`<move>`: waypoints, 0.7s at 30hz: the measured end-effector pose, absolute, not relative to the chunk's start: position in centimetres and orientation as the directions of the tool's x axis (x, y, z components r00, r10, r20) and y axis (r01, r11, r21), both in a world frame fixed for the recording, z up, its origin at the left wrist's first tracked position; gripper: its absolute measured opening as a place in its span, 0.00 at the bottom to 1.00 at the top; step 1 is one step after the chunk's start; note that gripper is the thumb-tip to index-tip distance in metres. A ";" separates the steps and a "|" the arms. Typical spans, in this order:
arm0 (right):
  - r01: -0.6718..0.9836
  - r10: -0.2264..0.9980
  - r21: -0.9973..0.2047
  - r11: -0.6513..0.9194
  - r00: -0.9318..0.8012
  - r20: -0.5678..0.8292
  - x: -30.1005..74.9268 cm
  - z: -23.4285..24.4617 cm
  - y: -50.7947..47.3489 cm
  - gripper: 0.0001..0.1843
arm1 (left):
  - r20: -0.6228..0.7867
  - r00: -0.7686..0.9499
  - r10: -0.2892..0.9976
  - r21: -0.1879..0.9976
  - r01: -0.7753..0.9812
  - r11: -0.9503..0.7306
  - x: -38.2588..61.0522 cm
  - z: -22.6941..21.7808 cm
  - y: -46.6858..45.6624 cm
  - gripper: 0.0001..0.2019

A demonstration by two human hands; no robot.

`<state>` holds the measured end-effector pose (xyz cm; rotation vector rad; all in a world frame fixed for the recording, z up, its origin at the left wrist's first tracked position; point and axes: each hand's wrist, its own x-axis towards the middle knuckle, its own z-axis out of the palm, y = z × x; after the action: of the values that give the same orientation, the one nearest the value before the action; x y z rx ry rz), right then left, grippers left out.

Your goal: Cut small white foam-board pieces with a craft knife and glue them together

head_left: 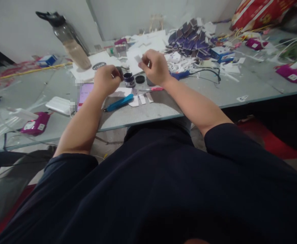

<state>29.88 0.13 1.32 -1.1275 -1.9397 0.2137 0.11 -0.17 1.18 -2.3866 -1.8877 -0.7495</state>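
Over the table, my right hand (155, 67) pinches a small white flat piece (138, 59) between thumb and fingertips. My left hand (106, 80) is closed, its fingertips together beside a small dark thing (119, 72); whether they grip it I cannot tell. Between the hands stands an open small jar (129, 80) with a dark rim and a label. Its likely lid, a black round cap (140, 79), lies just right of it. Closer to me are a blue utility knife (119, 103), several white strips (142, 99) and a tool with a pink handle (156, 88).
A water bottle (73, 47) stands at back left. A heap of dark purple pieces (191, 40) lies at back right, near a blue-handled corded tool (181, 74). A phone (85, 93), a white power bank (59, 105) and purple glue-gun-like devices (36, 123) lie left.
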 end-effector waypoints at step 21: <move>0.532 0.915 -0.752 0.389 -0.317 0.250 34.4 4.7 0.1 0.22 | 0.278 0.462 0.842 0.314 0.785 -0.534 4.0 -0.1 -3.2 0.20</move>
<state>34.39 0.13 4.70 -1.2372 -1.9803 0.7330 4.03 -3.22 -0.07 -2.8045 -1.5721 -0.6672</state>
